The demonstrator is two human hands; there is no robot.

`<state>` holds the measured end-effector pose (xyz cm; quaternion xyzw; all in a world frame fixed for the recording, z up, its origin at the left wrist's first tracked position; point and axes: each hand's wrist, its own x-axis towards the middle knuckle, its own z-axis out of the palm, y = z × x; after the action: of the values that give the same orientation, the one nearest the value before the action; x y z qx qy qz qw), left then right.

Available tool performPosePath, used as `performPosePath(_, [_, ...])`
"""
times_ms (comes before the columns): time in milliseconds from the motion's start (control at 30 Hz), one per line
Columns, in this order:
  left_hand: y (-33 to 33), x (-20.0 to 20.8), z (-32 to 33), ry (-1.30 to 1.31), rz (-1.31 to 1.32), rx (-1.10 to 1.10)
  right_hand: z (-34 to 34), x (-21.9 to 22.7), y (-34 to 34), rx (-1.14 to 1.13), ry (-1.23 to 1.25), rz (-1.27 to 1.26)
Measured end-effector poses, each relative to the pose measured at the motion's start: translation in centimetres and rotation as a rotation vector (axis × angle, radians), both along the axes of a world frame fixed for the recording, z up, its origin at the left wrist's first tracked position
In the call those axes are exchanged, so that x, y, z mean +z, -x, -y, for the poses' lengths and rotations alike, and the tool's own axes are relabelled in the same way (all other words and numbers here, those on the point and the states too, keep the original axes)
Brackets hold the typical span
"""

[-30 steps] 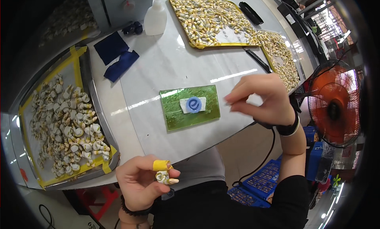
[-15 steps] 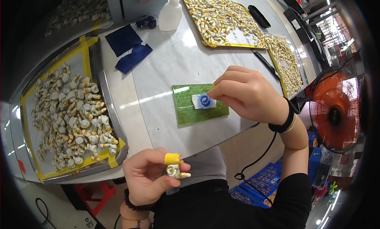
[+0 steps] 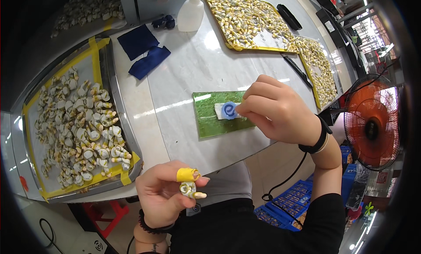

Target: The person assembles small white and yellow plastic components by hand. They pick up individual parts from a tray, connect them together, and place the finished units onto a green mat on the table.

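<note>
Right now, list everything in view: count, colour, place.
table: one, grey and white, centre
moulded piece: one, white and yellow, in left hand
blue disc: one, blue with dark curl, on white pad
white pad: one, white, on green slab
green slab: one, green, table centre
left tray: one, silver, table left, holding many pieces
far trays: two, yellow edges, far right, holding smaller pieces
cloths: two, navy, far left
bottle: one, translucent white, far side
fan: one, orange, right
crates: several, blue, below right
left hand: one, yellow finger wrap, lower centre
right hand: one, bare, at blue disc's right edge
</note>
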<state>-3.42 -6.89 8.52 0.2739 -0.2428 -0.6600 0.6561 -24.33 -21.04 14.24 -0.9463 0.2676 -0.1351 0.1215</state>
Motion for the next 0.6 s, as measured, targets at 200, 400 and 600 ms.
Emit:
performPosePath(200, [0.4,0.3,-0.1,0.055,0.154,0.028,-0.6,-0.4,-0.4,-0.014,-0.028,0.093])
performPosePath(400, [1.2,0.1,-0.6,0.215,0.567,0.195,-3.3,1.2,-1.6,-0.057,-0.072,0.422])
performPosePath(600, [1.0,0.1,-0.6,0.318,0.455,0.17,-6.6,0.9,-2.8,0.07,-0.454,0.746])
